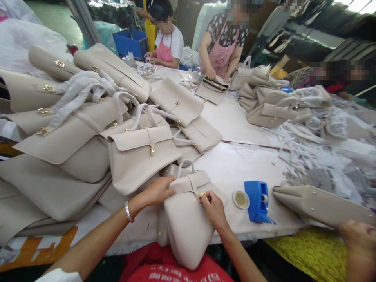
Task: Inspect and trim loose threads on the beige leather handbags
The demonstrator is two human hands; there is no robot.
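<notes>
A beige handbag (pixel 188 219) leans at the table's front edge, its lower end against my red apron (pixel 173 270). My left hand (pixel 160 190) is closed on the bag's upper left edge, by the flap. On the flap's front, the fingers of my right hand (pixel 213 205) pinch at the gold clasp (pixel 199 197). A small yellow piece (pixel 203 194) shows at those fingertips; what it is, I cannot tell. The bag's wrapped handle (pixel 186 164) stands up behind the flap. Close behind my left hand is another beige handbag (pixel 141 160) with a gold clasp.
Many beige bags (pixel 67 137) are piled at the left. A blue tape dispenser (pixel 257 201) and a small round dish (pixel 241 199) lie at the right. Beyond are white scraps (pixel 311 145). A co-worker's hand (pixel 358 239) touches a bag (pixel 323 203); two people work across the table.
</notes>
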